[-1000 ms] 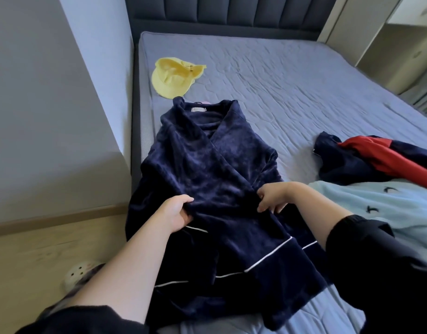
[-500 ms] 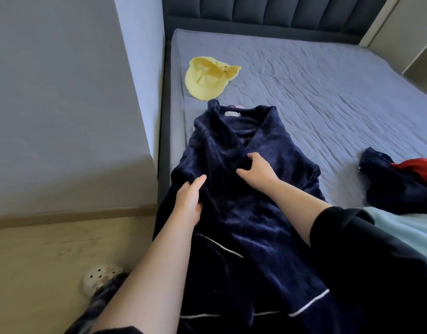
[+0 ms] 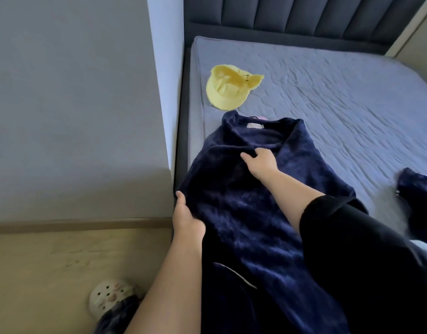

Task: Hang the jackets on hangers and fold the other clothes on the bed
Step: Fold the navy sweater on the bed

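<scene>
1. Two hands have shifted on the navy robe (image 3: 243, 213) in the last half second. The right hand (image 3: 260, 162) has climbed from the chest up to the lapel near the collar. The left hand (image 3: 188, 220) has slid outward from the front panel to the robe's edge at 9 o'clock.
2. Half a second ago a red garment showed at 3 o'clock; now only a dark garment (image 3: 419, 196) is in view there.
3. Counted: one robe, spread lengthwise on the bed (image 3: 328, 92) along its 9 o'clock side, with the collar toward the headboard (image 3: 304, 15) at 12 o'clock. One yellow cap (image 3: 229, 90) lies just beyond the collar at 12 o'clock, apart from it. One small pink thing (image 3: 263, 117) peeks out behind the collar, too hidden to name. One dark garment lies at 3 o'clock, well apart from the robe. One perforated clog (image 3: 111, 295) sits on the floor (image 3: 51, 273) at 7 o'clock.
4. Right hand: the arm reaches from 5 o'clock out of a black sleeve (image 3: 352, 237), back of the hand up. Its fingers (image 3: 257, 150) are curled into a fold of the lapel, the thumb (image 3: 243, 155) closing on the same fold, so it grips the cloth.
5. Left hand: the bare forearm rises from 6 o'clock. The thumb (image 3: 181, 196) lies along the robe's edge at the side of the bed, and the fingers are tucked under the fabric, holding that edge.
</scene>
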